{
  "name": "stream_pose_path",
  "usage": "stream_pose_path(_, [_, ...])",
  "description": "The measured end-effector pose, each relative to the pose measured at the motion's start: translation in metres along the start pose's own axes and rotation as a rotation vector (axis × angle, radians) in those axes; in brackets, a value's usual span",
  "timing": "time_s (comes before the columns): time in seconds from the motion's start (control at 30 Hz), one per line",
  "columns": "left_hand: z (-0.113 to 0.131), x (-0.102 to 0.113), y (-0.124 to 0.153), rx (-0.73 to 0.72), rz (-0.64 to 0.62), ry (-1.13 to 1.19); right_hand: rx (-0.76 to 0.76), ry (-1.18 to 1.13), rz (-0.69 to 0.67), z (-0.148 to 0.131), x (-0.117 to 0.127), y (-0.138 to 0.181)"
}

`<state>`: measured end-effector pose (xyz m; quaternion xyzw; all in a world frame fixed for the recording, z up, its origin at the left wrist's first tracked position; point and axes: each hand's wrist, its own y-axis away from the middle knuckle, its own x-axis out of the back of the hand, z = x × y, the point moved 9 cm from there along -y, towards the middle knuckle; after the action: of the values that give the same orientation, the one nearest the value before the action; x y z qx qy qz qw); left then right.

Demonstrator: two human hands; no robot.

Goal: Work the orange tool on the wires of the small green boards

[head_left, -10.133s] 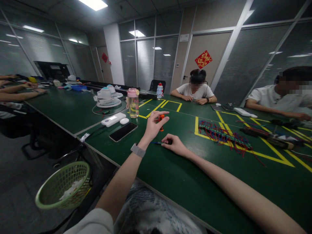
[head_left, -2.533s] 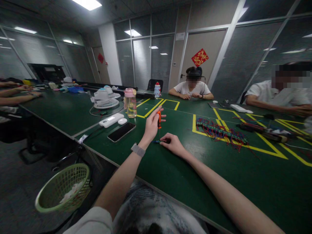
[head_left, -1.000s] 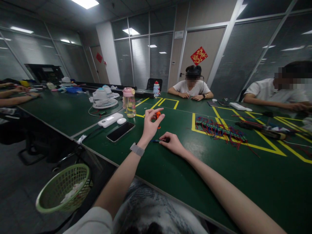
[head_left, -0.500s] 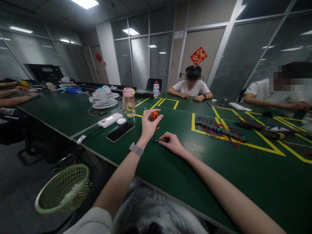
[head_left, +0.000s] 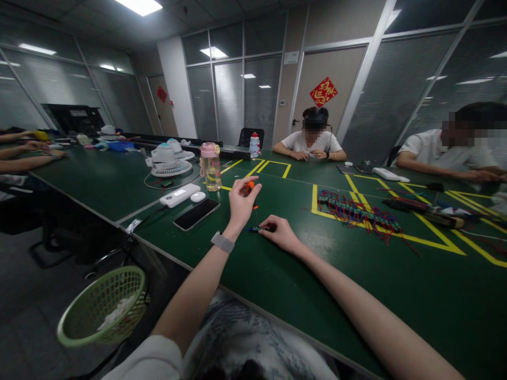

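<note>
My left hand is closed around the orange handle of a screwdriver, its fingers curled over the top. The thin shaft points down, and its tip is at or just above a small dark circuit board. I cannot tell whether tip and board touch. Pinched at its right end by my right hand, the board lies low at the green table top. A bluish wire seems to stick out from its left side. My right fingers partly hide the board.
Left of my hands lie a black phone, a white power bank and a white earbud case. A pink-lidded bottle stands behind them. Many wired circuit boards form a row at right. A green basket is below the table edge.
My left fingers have shifted slightly around the screwdriver handle, and less of the orange shows. My right hand and the board stay in place. The view has moved very slightly.
</note>
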<state>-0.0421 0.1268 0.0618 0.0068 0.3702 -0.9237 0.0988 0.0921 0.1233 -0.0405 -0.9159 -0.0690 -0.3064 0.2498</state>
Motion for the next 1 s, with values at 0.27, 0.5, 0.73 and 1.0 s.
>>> stream_pose_path(0.27, [-0.005, -0.003, -0.002, -0.005, -0.036, 0.063, -0.003, -0.002, -0.003, -0.001, 0.000, 0.000])
stream_pose_path(0.5, [-0.011, -0.011, 0.001, 0.108, -0.085, 0.145, 0.011, 0.016, -0.003, -0.002, 0.001, 0.001])
stream_pose_path(0.73, [0.001, -0.007, 0.000, -0.032, -0.095, 0.066, 0.013, 0.022, -0.003, -0.004, 0.001, 0.001])
stream_pose_path(1.0, [-0.014, -0.025, 0.004, 0.128, -0.229, 0.306, -0.010, -0.003, -0.003, -0.003, 0.001, 0.001])
